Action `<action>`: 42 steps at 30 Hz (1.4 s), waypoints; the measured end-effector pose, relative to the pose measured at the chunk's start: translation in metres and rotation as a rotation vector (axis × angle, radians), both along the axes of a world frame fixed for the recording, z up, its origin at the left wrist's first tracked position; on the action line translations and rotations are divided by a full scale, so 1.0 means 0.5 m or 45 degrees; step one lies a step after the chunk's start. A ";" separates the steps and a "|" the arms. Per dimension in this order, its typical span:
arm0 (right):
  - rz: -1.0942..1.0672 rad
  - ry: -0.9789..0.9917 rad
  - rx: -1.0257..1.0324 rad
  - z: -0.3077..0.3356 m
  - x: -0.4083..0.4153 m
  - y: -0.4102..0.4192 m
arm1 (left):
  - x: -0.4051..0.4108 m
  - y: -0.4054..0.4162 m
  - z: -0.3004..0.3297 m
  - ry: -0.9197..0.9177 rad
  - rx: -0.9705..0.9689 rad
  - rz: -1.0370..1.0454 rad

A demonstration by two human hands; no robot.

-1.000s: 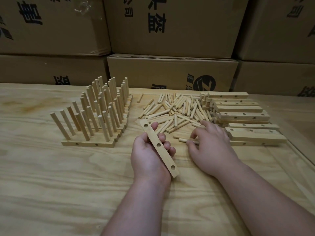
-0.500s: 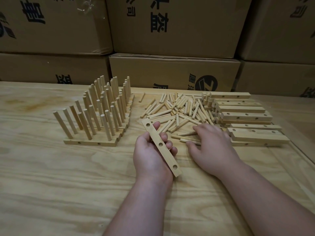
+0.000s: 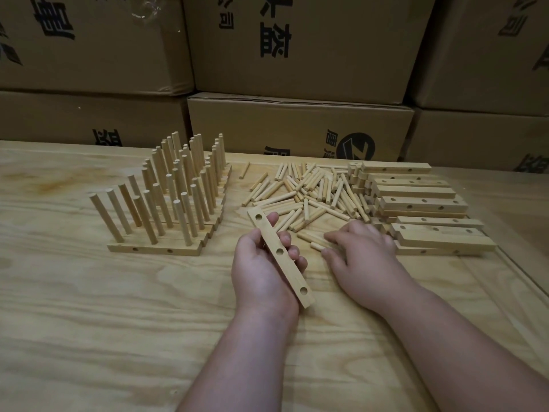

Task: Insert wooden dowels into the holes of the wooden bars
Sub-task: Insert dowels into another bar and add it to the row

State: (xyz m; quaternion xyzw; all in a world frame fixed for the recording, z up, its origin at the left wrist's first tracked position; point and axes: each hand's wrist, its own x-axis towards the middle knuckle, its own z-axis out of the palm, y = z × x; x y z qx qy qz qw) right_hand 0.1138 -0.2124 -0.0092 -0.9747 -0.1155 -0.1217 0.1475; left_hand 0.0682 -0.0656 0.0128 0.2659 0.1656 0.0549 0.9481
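My left hand (image 3: 261, 272) grips a wooden bar (image 3: 292, 272) with three empty holes showing, held slantwise just above the table. Beside it, my right hand (image 3: 365, 257) lies palm down at the near edge of the heap of loose dowels (image 3: 312, 191). Its thumb and forefinger pinch a dowel (image 3: 316, 246) that lies on the table, and only the dowel's left end shows. To the right is a stack of drilled bars without dowels (image 3: 416, 203). On the left stand rows of bars filled with upright dowels (image 3: 166, 203).
Everything sits on a pale plywood table (image 3: 118, 322). Stacked cardboard boxes (image 3: 297, 126) wall off its far edge. One stray dowel (image 3: 244, 170) lies between the filled bars and the heap. A groove runs along the table's right side (image 3: 514, 269).
My right hand has slid a little towards me along the heap's near edge and closed on a dowel. The left hand keeps the bar in the same grip.
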 end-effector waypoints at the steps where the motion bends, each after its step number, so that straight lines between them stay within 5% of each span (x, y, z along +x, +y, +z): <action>1: 0.010 0.014 0.025 0.002 -0.004 -0.001 | 0.000 -0.001 0.000 -0.002 0.005 -0.006; 9: 0.025 0.202 0.087 0.025 -0.063 -0.031 | -0.004 -0.007 0.004 -0.021 0.041 -0.035; 19: -0.049 0.070 0.034 0.014 -0.093 -0.030 | -0.003 -0.014 0.005 -0.040 0.017 -0.160; 27: -0.051 -0.002 0.840 0.021 -0.077 -0.039 | -0.017 -0.027 0.006 0.014 0.153 -0.420; 31: 0.000 0.028 0.739 0.024 -0.076 -0.023 | -0.029 -0.037 0.012 -0.090 0.057 -0.678; 37: 0.088 0.122 0.540 0.032 -0.092 -0.007 | -0.022 -0.031 0.014 -0.066 -0.017 -0.614; 42: 0.126 -0.001 1.036 0.040 -0.100 -0.009 | -0.019 -0.029 0.011 -0.074 0.027 -0.559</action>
